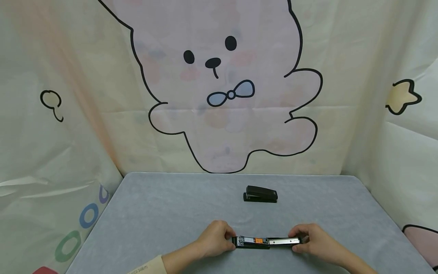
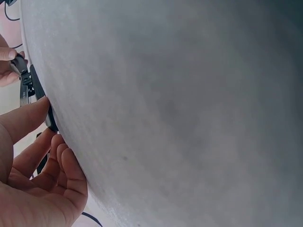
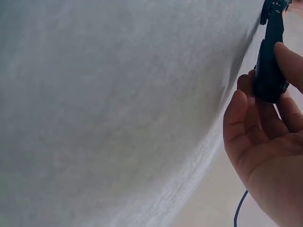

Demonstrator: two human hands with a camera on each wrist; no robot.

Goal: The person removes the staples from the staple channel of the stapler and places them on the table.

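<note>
A black stapler (image 1: 252, 242) is swung wide open, its two halves spread almost in a straight line low over the table. Inside, an orange-and-white label shows on the left half and a silver metal strip on the right half. My left hand (image 1: 218, 239) pinches the left end between thumb and fingers; the left wrist view shows the thumb (image 2: 29, 117) against the dark end. At the opposite end, my right hand (image 1: 312, 242) grips the other half, with the thumb (image 3: 291, 66) on one side and curled fingers on the other in the right wrist view.
A second black stapler (image 1: 261, 194), closed, stands farther back on the grey cloth-covered table (image 1: 171, 201). Behind the table hangs a pale curtain (image 1: 335, 125) with a cartoon bear, and more printed cloth (image 1: 407, 163) lines the sides.
</note>
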